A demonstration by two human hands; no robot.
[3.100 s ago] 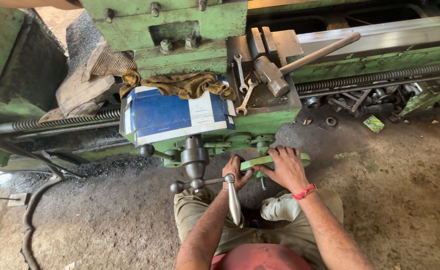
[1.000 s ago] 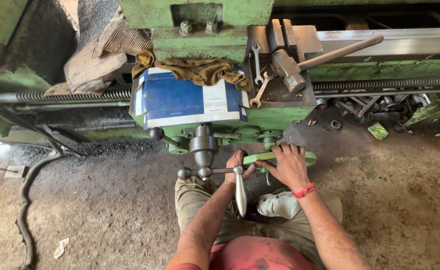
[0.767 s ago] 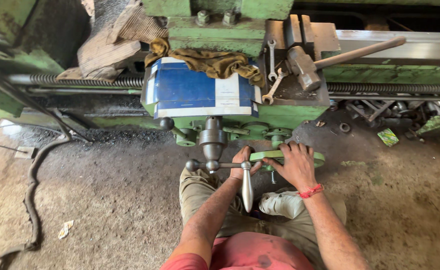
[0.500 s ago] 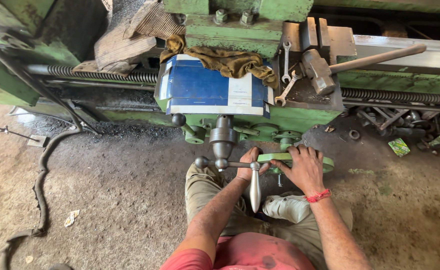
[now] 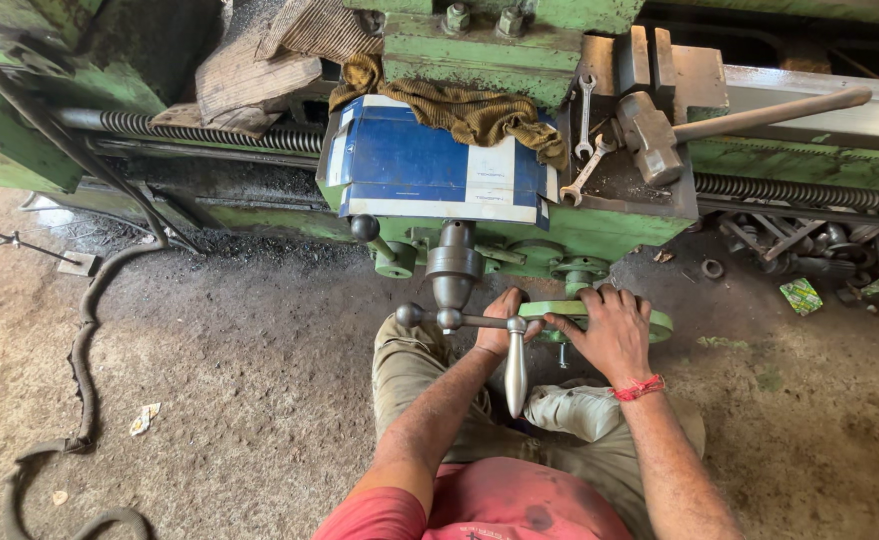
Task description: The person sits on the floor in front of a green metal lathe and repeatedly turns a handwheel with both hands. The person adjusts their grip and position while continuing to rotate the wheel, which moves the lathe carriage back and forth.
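Note:
I crouch in front of a big green lathe (image 5: 520,20). My left hand (image 5: 501,318) grips the near end of a flat green handwheel (image 5: 660,324) low on the carriage apron, right behind a steel crank handle (image 5: 515,372) that hangs down in front of it. My right hand (image 5: 610,332), with a red thread at the wrist, is closed over the top of the same green wheel. A grey steel hub (image 5: 454,268) with a ball-ended lever (image 5: 368,230) sits just above my left hand.
On the carriage lie a blue and white cardboard box (image 5: 430,168), a brown rag (image 5: 470,110), two spanners (image 5: 586,150) and a big hammer (image 5: 660,135). A hose (image 5: 82,340) snakes over the dirt floor at left. Scrap metal parts (image 5: 810,240) lie at right.
The camera has shifted left, so the lathe and box now sit further right in view. Both hands have stayed on the green handwheel with little visible movement.

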